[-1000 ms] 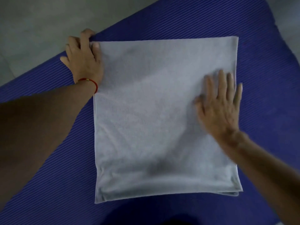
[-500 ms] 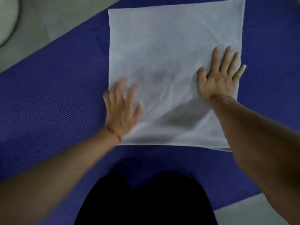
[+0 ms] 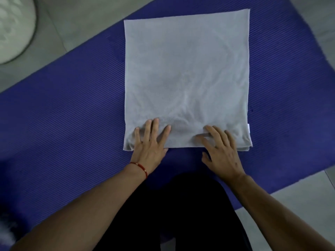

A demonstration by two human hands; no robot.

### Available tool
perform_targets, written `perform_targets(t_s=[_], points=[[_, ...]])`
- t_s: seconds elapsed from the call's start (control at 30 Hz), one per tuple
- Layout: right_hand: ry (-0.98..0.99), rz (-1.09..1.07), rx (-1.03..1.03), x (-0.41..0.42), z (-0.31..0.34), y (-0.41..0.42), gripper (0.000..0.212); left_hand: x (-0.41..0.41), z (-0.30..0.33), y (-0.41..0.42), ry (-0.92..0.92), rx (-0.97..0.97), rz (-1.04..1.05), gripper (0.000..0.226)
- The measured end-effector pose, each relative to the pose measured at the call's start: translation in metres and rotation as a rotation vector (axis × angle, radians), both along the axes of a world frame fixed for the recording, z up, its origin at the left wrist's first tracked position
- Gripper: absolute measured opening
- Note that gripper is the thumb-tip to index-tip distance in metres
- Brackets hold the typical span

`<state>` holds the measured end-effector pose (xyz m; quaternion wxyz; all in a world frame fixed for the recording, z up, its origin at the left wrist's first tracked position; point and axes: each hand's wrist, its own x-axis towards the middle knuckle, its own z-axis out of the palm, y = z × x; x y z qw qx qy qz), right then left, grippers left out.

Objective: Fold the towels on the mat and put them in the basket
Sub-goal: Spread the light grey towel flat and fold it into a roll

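A pale grey towel (image 3: 186, 69), folded into a near square, lies flat on the blue ribbed mat (image 3: 63, 115). My left hand (image 3: 150, 142), with a red thread at its wrist, rests with spread fingers on the towel's near left edge. On the near right edge my right hand (image 3: 221, 149) lies, its fingers straight on the cloth and the thumb off the edge on the mat. The near edge shows stacked layers at its right corner. No basket is clearly seen.
A round whitish object (image 3: 12, 28) sits on the grey tiled floor (image 3: 81, 20) at the far left. My dark-clothed legs (image 3: 181, 205) fill the bottom centre. Floor shows beyond the mat at the right.
Both hands slid from the towel's middle and sides back to its near edge. The view tilted down, so the towel now appears farther up the frame.
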<state>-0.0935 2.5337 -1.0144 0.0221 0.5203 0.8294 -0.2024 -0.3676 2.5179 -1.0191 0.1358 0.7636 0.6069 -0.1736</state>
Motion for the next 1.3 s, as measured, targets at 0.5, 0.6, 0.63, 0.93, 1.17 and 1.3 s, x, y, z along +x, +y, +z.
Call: perform_targets(t_s=[0.5,0.6,0.63,0.93,1.17,1.3], points=[[-0.244,0.012,0.205,0.030,0.008,0.028,0.034,-0.016,0.031,0.017,0.064,0.020,-0.017,0.106],[-0.160,-0.027,0.245,0.045,0.010,0.024,0.023,-0.049,0.030,0.013,0.044,0.146,0.095,0.066],[-0.098,-0.006,0.262,0.052,0.010,0.022,0.022,-0.060,0.030,0.012,0.022,0.142,0.102,0.054],[0.099,0.189,0.068,0.086,0.036,0.015,0.053,-0.097,0.040,-0.013,-0.302,-0.005,-0.086,0.051],[0.089,0.307,0.025,0.081,0.051,-0.003,0.075,-0.106,0.051,-0.028,-0.192,-0.070,-0.180,0.057],[0.130,0.293,-0.085,0.090,0.046,-0.022,0.067,-0.114,0.069,-0.048,-0.192,-0.152,-0.194,0.061]])
